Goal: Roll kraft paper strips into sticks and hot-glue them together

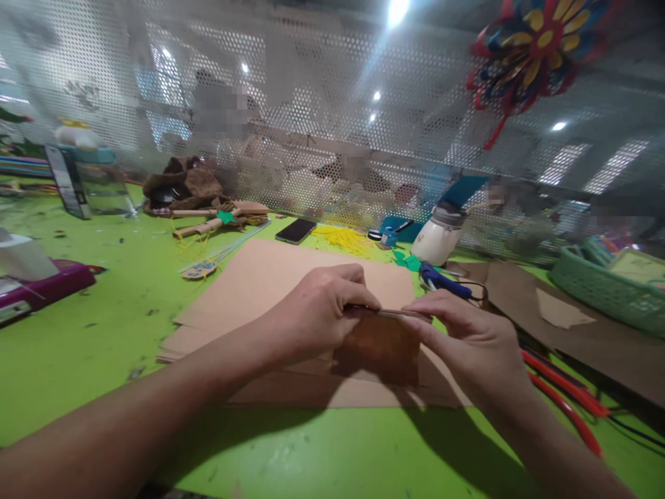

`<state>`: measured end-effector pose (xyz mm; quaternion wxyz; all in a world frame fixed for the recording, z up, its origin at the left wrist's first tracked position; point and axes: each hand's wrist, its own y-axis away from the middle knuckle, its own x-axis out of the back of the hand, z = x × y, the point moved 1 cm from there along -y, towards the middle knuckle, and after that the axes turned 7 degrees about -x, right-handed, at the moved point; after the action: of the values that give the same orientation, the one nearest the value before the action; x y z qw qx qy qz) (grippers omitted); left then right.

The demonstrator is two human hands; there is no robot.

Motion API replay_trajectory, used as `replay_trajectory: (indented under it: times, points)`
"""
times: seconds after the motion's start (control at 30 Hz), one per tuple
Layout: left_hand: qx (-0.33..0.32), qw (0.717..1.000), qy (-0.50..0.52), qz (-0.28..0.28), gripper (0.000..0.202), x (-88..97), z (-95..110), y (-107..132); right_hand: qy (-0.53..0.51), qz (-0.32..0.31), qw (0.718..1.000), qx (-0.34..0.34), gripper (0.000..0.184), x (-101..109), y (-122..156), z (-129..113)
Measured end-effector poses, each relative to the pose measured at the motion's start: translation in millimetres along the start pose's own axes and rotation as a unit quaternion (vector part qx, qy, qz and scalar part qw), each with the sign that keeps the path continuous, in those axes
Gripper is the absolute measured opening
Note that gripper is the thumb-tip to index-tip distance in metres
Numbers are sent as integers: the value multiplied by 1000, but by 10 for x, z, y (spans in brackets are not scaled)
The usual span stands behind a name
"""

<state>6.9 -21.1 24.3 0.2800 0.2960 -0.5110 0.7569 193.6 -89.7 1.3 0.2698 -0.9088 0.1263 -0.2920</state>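
Observation:
A small brown piece that looks like paper (382,350) hangs between my hands, its top edge a narrow, dark band that seems folded or layered. My left hand (322,308) pinches the left end of that edge, fingers curled over it. At the right end, my right hand (472,336) grips the edge between thumb and fingers. Behind and below lies a stack of tan paper sheets (291,270) on the green table (119,298). The piece's shaded face is toward me; its far side is hidden.
A phone (296,231), yellow strips (343,239) and a white jar (439,235) stand beyond the sheets. Right of my hand are a blue-handled tool (444,281), red-handled tool (566,384) and green basket (605,291). A purple power strip (57,281) lies left.

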Motion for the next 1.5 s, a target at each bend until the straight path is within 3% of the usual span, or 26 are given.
replay_trajectory:
  times: [0.2, 0.5, 0.73, 1.0, 1.07, 1.23, 1.5]
  points:
    - [15, 1000, 21, -5, 22, -9, 0, 1, 9, 15, 1000, 12, 6, 1, 13, 12]
    - [41, 998, 23, -27, 22, 4, -3, 2, 0, -14, 1000, -12, 6, 9, 4, 16]
    - [39, 997, 25, -54, 20, 41, 27, -18, -1, -26, 1000, 8, 7, 42, 14, -1]
    - [39, 996, 40, -62, 19, 23, 12, -22, 59, -42, 997, -8, 8, 80, -23, -2]
    - [43, 996, 45, -68, 19, 20, 21, -23, 90, -38, 995, 15, 19, 67, -32, -23]
    - [48, 993, 31, -102, 21, 0, 57, -12, 116, -72, 988, 68, 14, 19, -5, -106]
    - [55, 988, 8, -147, 20, 94, -9, -5, 121, -76, 989, 45, 14, 71, -14, -53]
